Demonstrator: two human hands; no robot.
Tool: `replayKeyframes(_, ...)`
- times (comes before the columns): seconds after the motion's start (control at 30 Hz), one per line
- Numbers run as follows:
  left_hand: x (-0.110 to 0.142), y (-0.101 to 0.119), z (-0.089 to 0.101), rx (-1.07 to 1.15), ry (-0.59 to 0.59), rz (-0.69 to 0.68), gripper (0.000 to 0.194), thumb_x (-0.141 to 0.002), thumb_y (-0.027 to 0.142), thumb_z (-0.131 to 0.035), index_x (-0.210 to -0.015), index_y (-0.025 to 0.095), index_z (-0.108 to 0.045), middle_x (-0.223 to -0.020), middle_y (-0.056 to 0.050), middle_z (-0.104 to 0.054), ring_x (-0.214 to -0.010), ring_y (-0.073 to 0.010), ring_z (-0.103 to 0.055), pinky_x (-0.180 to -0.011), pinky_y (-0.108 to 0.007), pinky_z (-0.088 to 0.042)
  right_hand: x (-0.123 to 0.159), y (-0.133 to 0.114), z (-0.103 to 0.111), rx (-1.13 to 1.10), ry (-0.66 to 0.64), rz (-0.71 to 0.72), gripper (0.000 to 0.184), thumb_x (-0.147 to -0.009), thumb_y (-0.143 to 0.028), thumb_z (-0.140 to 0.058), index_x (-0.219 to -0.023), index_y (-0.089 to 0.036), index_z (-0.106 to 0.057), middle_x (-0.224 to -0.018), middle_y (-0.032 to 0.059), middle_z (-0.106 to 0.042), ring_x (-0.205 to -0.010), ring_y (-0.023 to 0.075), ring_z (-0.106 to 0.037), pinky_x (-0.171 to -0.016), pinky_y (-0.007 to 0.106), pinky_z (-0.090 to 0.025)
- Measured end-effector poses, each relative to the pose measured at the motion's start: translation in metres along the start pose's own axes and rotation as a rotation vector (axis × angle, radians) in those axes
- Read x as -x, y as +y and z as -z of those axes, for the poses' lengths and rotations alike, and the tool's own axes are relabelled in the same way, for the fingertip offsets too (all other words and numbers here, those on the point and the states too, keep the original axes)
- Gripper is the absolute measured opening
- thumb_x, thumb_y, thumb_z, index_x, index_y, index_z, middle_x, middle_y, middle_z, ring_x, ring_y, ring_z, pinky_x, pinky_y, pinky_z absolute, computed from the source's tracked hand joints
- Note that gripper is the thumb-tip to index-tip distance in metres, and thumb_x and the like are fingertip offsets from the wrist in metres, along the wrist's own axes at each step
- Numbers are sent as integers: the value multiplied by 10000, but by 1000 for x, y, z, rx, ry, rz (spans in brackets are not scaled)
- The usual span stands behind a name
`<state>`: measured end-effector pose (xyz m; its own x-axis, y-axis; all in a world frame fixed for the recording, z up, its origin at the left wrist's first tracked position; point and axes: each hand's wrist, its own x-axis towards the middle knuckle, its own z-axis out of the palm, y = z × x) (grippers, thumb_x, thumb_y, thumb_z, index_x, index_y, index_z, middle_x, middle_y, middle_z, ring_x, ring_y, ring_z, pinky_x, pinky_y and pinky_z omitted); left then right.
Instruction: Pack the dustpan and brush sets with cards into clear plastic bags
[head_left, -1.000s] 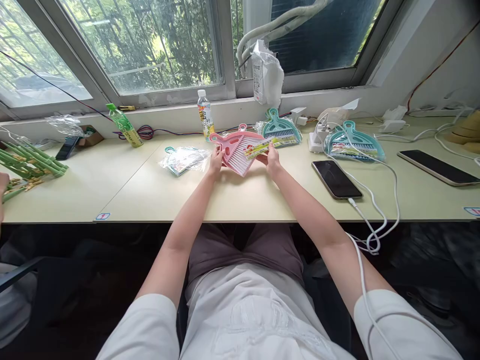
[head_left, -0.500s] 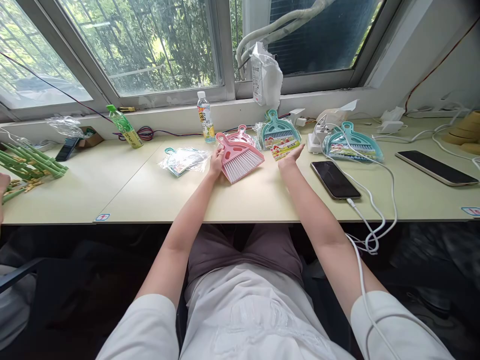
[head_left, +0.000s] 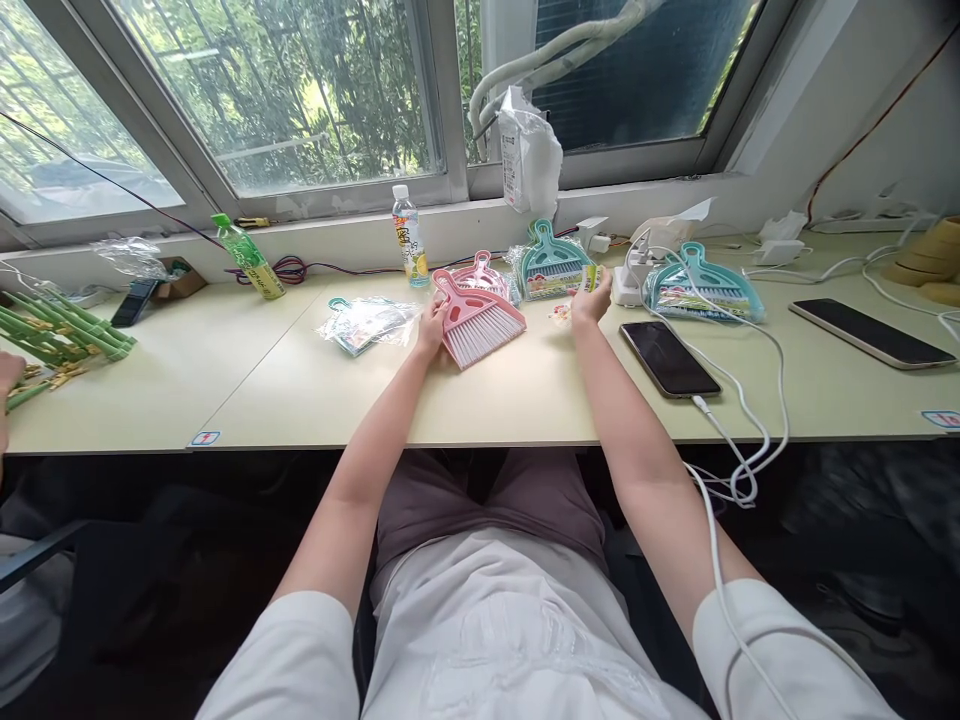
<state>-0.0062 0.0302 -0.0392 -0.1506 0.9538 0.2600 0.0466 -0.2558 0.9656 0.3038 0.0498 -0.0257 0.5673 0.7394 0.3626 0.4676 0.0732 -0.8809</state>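
Note:
My left hand [head_left: 430,333] is closed on the side of a pink dustpan and brush set [head_left: 477,312], its white bristles facing me, tilted above the table. Off to its right, my right hand [head_left: 594,303] has its fingers closed round a printed card [head_left: 590,277], mostly hidden by the fingers. A small faded printed patch shows left of that hand; whether it belongs to the card I cannot tell. Behind the held set lies another pink set [head_left: 482,268] in clear wrap. Beyond my right hand is a wrapped teal dustpan and brush set [head_left: 553,262].
A second wrapped teal set [head_left: 701,288] lies by the power strip [head_left: 628,285]. A phone [head_left: 667,360] with a white cable is at right, near another dark phone [head_left: 874,332]. Leftward are a wrapped packet [head_left: 366,326], two bottles, green sticks and another person's hand [head_left: 9,375].
My right hand has turned from palm up to closed fingers and shifted slightly right, folding or turning the card so less shows. My left hand stays with the pink set.

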Motion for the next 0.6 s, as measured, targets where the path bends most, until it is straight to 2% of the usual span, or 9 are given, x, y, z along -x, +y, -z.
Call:
replayKeyframes(0.1,2,2,0,-3,7,5,130,-966,309,-591,-958,203,-666,-977,-57,-752,-885,-174,-707,-861,-299,-557,9,-7,12,203,-71,29,566,-974,-133,-538,-1527,-253,-522,-1419,163,-682,-1236,298,-707,-1066,484,-536)
replayKeyframes(0.2,4,5,-2,-10,17,11,146,-970,339,-614,-960,204,-669,-965,-52,-755,-885,-172,-711,-849,-291,-559,19,-12,19,340,-147,62,494,-1003,-222,-612,-1492,-193,-553,-1309,210,-734,-1236,348,-690,-1038,494,-528)
replayKeyframes(0.27,5,7,-3,-6,16,14,189,-976,388,-635,-937,206,-667,-943,-49,-754,-868,-171,-711,-831,-286,-561,22,-11,20,370,-134,22,480,-1064,-341,-544,-1500,-141,-533,-1219,244,-750,-1172,365,-709,-999,510,-535)
replayKeyframes(0.33,6,9,-4,3,12,22,235,-980,432,-650,-913,207,-661,-919,-47,-753,-843,-165,-707,-815,-279,-561,23,-8,19,390,-99,-26,549,-1105,-449,-423,-1520,-96,-496,-1185,280,-738,-1126,370,-722,-968,521,-542)
replayKeyframes(0.4,6,10,-4,11,13,30,254,-985,447,-657,-909,205,-661,-906,-45,-755,-826,-158,-706,-808,-273,-563,22,-5,18,436,-86,-38,629,-1104,-509,-384,-1555,-75,-448,-1235,313,-699,-1111,375,-731,-948,520,-551)
replayKeyframes(0.47,7,11,-4,14,16,28,255,-990,446,-659,-921,200,-662,-909,-46,-759,-824,-156,-710,-809,-273,-569,21,-4,18,484,-72,-6,651,-1086,-510,-429,-1583,-89,-420,-1360,336,-625,-1124,382,-732,-934,521,-561)
replayKeyframes(0.53,7,12,-4,11,20,21,256,-999,447,-655,-956,195,-665,-942,-55,-764,-843,-161,-722,-823,-279,-575,21,-6,20,492,-1,88,595,-1083,-448,-431,-1582,-125,-435,-1498,330,-527,-1200,388,-701,-951,546,-558)
replayKeyframes(0.6,9,13,-3,2,38,22,255,-1014,446,-641,-1058,196,-659,-999,-66,-768,-881,-169,-738,-843,-287,-579,21,-13,22,458,90,249,515,-1090,-354,-373,-1555,-159,-482,-1579,288,-470,-1325,382,-623,-1016,590,-529)
